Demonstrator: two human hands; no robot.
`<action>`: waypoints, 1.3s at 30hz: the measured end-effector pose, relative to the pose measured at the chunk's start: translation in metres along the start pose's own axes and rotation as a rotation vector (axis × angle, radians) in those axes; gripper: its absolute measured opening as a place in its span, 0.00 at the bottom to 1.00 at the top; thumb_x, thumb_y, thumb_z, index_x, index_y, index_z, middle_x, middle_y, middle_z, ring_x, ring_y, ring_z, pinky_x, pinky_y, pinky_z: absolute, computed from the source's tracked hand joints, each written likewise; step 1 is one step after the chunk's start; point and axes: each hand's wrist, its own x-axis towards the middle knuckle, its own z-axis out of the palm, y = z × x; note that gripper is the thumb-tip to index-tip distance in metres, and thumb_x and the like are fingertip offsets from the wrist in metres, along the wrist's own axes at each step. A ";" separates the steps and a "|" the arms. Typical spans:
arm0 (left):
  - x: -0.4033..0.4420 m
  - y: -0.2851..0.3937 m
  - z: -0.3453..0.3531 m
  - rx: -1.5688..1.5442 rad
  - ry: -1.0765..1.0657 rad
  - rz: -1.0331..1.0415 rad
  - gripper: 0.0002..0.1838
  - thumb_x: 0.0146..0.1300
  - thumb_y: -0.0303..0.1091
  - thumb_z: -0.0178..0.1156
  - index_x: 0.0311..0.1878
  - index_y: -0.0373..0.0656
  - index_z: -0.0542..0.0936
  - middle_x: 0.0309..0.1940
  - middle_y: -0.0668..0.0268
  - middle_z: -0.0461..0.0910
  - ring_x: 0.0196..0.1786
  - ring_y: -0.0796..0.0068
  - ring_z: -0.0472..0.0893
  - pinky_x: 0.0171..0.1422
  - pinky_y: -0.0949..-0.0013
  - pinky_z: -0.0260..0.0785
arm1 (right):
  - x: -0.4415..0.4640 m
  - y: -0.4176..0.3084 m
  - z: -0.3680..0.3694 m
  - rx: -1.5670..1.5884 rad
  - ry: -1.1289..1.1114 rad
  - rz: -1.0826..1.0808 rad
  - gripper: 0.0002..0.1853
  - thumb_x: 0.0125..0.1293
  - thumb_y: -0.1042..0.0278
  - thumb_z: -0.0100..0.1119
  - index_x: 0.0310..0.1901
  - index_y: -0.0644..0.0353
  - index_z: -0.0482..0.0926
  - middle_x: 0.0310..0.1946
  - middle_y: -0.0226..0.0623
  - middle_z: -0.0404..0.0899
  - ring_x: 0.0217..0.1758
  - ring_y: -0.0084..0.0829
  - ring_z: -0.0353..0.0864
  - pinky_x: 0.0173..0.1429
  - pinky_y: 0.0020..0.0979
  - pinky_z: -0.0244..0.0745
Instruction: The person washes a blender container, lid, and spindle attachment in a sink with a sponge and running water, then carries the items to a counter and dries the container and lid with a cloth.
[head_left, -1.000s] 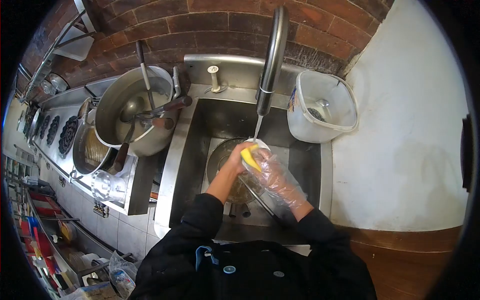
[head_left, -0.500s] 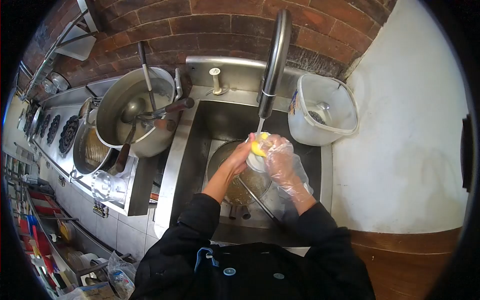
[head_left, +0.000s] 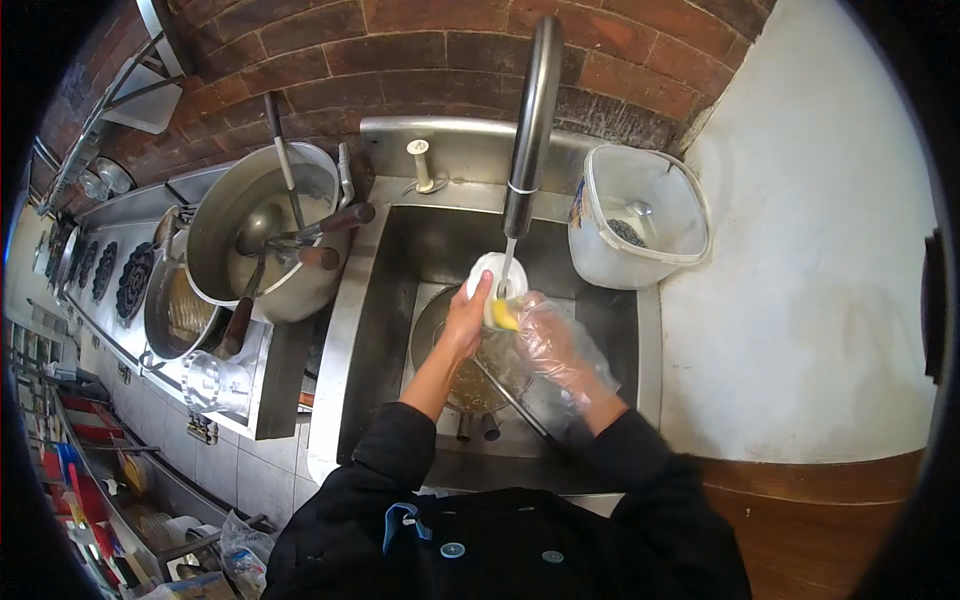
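My bare left hand (head_left: 466, 320) grips a small white dish (head_left: 486, 268) by its edge, thumb over the near side. Water from the faucet (head_left: 520, 200) runs down onto the dish. My right hand (head_left: 553, 345), in a loose clear plastic glove, is closed on a yellow sponge (head_left: 504, 314) that rests against the lower part of the dish. Beneath both hands, a round pan (head_left: 427, 335) of cloudy water sits in the sink (head_left: 365, 385), partly hidden by my forearms. A long metal handle (head_left: 520, 405) slants across it.
Left of the sink stands a large pot (head_left: 310, 290) with ladles and dark-handled utensils, beside a smaller pan (head_left: 160, 335) and a clear plastic container (head_left: 215, 382). A white plastic tub (head_left: 615, 265) holding a scourer and spoon stands right, near the white wall (head_left: 800, 300).
The white dish has tilted up and moved slightly left under the water. My right hand has drawn down and away, with the sponge now lower on the dish.
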 end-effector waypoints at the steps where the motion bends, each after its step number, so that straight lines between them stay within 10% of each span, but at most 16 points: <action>1: -0.004 -0.001 0.002 -0.031 -0.058 0.039 0.26 0.65 0.46 0.49 0.61 0.40 0.64 0.50 0.66 0.73 0.45 0.76 0.74 0.49 0.71 0.66 | 0.004 0.014 -0.003 -0.201 -0.293 0.121 0.14 0.51 0.69 0.56 0.42 0.59 0.75 0.39 0.47 0.75 0.41 0.46 0.75 0.42 0.40 0.71; 2: -0.007 0.001 0.001 -0.027 -0.062 0.040 0.26 0.65 0.46 0.49 0.61 0.40 0.64 0.50 0.66 0.73 0.45 0.76 0.74 0.49 0.71 0.66 | 0.007 0.025 -0.006 -0.405 -0.585 0.237 0.13 0.51 0.69 0.55 0.40 0.59 0.75 0.39 0.47 0.75 0.41 0.46 0.75 0.41 0.41 0.71; 6: 0.003 -0.024 0.003 0.129 -0.094 -0.084 0.26 0.64 0.50 0.48 0.59 0.42 0.67 0.45 0.66 0.77 0.42 0.75 0.75 0.50 0.67 0.67 | 0.005 0.036 0.011 -0.134 -0.165 0.070 0.13 0.49 0.72 0.53 0.39 0.56 0.77 0.37 0.47 0.75 0.44 0.45 0.74 0.45 0.41 0.70; 10: -0.005 -0.036 0.009 -0.340 -0.121 -0.306 0.28 0.62 0.57 0.46 0.54 0.42 0.70 0.48 0.63 0.74 0.50 0.67 0.74 0.57 0.63 0.65 | -0.007 0.017 0.030 -0.080 0.006 0.358 0.15 0.46 0.75 0.55 0.39 0.57 0.78 0.39 0.44 0.74 0.44 0.45 0.74 0.48 0.39 0.69; 16: -0.004 -0.020 -0.007 -0.252 -0.219 -0.323 0.26 0.65 0.53 0.45 0.58 0.43 0.66 0.52 0.60 0.72 0.55 0.66 0.72 0.56 0.60 0.67 | 0.021 0.012 -0.012 -0.125 0.340 0.019 0.09 0.49 0.75 0.56 0.35 0.58 0.78 0.33 0.42 0.76 0.37 0.44 0.77 0.41 0.35 0.72; 18: -0.006 -0.019 0.001 -0.234 -0.234 -0.312 0.26 0.64 0.52 0.46 0.57 0.42 0.66 0.52 0.60 0.71 0.55 0.67 0.72 0.56 0.62 0.67 | 0.024 -0.012 -0.016 -0.064 0.064 0.032 0.08 0.49 0.71 0.57 0.34 0.56 0.77 0.30 0.42 0.76 0.32 0.44 0.76 0.36 0.39 0.70; 30: 0.010 -0.029 -0.016 -0.314 -0.084 -0.172 0.25 0.66 0.48 0.46 0.56 0.36 0.67 0.47 0.59 0.74 0.48 0.68 0.76 0.54 0.63 0.70 | -0.029 0.047 -0.044 -0.298 0.200 0.167 0.13 0.43 0.70 0.58 0.35 0.55 0.78 0.34 0.43 0.75 0.39 0.43 0.74 0.44 0.39 0.69; 39: 0.030 0.049 0.037 1.288 -0.271 0.328 0.14 0.57 0.37 0.58 0.46 0.44 0.75 0.38 0.60 0.79 0.41 0.62 0.79 0.46 0.64 0.70 | -0.095 0.032 -0.032 -0.227 -0.056 0.477 0.17 0.41 0.70 0.58 0.38 0.53 0.78 0.38 0.40 0.77 0.42 0.43 0.75 0.46 0.38 0.71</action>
